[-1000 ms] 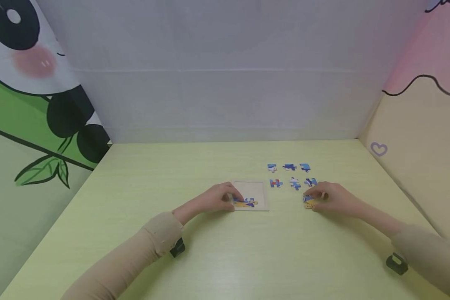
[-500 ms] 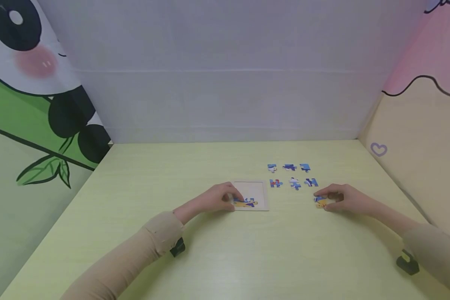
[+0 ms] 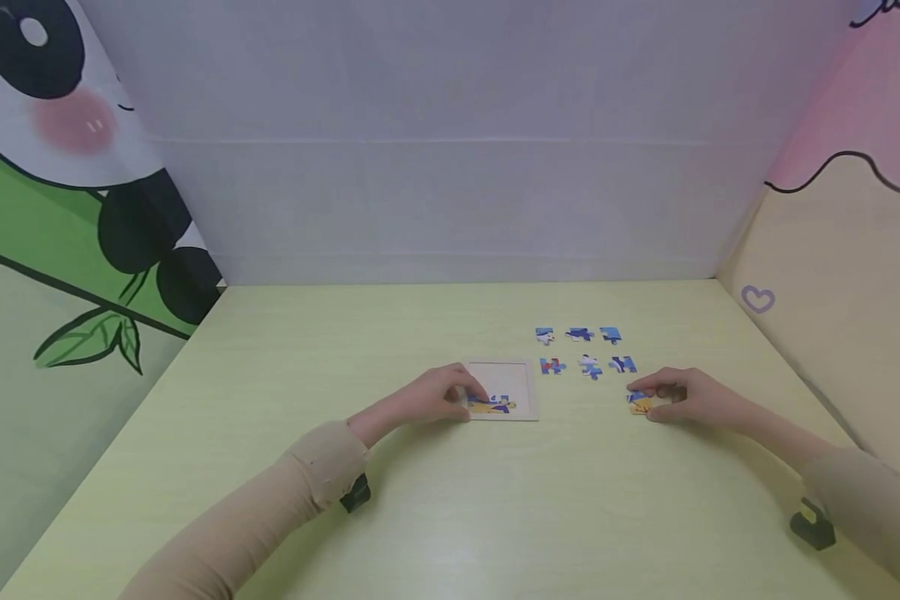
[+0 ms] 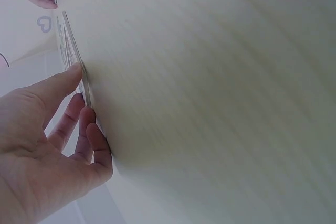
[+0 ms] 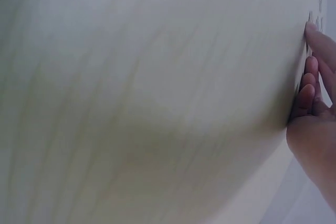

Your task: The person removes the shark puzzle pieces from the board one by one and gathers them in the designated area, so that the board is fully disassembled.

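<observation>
A pale square puzzle tray (image 3: 504, 379) lies on the yellow-green table (image 3: 450, 500) with a few yellow and blue pieces (image 3: 492, 406) fitted along its near edge. My left hand (image 3: 471, 395) grips the tray's near left corner, thumb over the rim and fingers against the edge. The left wrist view shows that hand (image 4: 84, 92) on the thin tray edge (image 4: 71, 45). To the right, my right hand (image 3: 640, 399) pinches a yellow and blue puzzle piece (image 3: 640, 407) that lies low on the table. In the right wrist view only its fingers (image 5: 308, 85) show against the table.
Several loose blue pieces lie in two rows right of the tray, from one (image 3: 544, 335) at the back left to one (image 3: 622, 364) just behind my right hand. Panel walls close the table at the back and sides.
My right hand has moved a little to the right with the yellow and blue piece, away from the row of loose pieces. The left hand has stayed on the tray.
</observation>
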The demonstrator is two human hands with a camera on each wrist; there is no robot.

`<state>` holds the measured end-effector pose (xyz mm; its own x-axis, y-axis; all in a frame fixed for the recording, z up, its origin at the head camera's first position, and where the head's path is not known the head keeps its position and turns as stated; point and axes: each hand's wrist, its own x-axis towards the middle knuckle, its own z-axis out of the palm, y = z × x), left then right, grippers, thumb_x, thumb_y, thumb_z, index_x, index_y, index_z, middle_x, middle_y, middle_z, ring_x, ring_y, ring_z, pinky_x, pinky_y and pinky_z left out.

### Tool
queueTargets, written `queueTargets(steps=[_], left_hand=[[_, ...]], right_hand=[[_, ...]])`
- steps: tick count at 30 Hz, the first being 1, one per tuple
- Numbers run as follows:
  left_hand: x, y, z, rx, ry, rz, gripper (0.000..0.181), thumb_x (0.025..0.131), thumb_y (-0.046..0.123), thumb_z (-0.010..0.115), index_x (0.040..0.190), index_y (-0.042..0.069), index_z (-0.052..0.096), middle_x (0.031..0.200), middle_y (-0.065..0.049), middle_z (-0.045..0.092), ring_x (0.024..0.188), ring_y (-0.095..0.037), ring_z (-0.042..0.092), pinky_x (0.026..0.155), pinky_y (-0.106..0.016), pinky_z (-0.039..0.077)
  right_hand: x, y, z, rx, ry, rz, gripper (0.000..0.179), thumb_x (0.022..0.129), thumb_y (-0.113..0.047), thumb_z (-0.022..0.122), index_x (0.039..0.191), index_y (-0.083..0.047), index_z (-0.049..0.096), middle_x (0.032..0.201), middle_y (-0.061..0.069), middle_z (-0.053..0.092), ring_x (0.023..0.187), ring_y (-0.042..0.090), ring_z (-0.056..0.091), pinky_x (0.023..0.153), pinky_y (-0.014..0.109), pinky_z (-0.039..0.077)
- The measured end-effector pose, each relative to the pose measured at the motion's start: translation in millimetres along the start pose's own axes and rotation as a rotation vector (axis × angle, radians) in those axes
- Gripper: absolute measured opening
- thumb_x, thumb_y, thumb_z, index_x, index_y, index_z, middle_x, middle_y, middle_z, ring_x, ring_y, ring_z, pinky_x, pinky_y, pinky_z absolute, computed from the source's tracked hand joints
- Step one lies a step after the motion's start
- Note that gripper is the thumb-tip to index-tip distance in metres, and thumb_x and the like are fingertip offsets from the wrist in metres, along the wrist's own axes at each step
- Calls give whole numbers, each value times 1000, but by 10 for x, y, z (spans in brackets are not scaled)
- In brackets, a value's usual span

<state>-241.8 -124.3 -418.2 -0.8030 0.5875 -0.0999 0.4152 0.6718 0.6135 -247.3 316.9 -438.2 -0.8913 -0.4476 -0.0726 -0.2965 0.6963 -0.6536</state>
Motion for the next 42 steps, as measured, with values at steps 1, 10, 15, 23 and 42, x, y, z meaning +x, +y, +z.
queueTargets(steps=[1,10,15,23,42], left_hand=[[0,-2,1,-1,-1,-1,30,87,8,73,114,20,72,119,-1,61,106,-17,56,98,-38,47],[-8,13,-4,-8,1,-13,30,87,8,73,114,21,72,119,-1,61,105,-17,55,97,-38,47],[-4,31,-7,-5,8,-15,30,87,8,73,114,20,72,119,-1,61,104,-17,56,96,-37,47],[-13,36,16,23,40,-41,24,86,12,75,109,16,69,112,-2,63,94,-16,54,86,-31,44],[-45,67,-17,29,50,-24,19,84,12,77,101,15,70,109,-2,64,95,-16,54,88,-32,44]], right_hand=[[-1,0,3,-2,0,-4,44,82,-28,79,123,-17,69,118,6,66,83,7,47,68,21,42],[-21,-41,11,-40,-16,-50,55,84,-31,78,134,-17,61,105,1,55,88,9,44,70,20,40],[-38,-97,14,-77,-16,-38,57,83,-29,79,135,-15,60,109,2,55,92,10,45,74,20,41],[-5,-542,78,-270,21,-17,62,74,-25,84,128,-3,63,116,17,64,106,34,55,89,49,45],[654,-1359,769,-131,83,-178,49,86,-21,76,131,-9,62,125,7,67,113,26,59,96,45,48]])
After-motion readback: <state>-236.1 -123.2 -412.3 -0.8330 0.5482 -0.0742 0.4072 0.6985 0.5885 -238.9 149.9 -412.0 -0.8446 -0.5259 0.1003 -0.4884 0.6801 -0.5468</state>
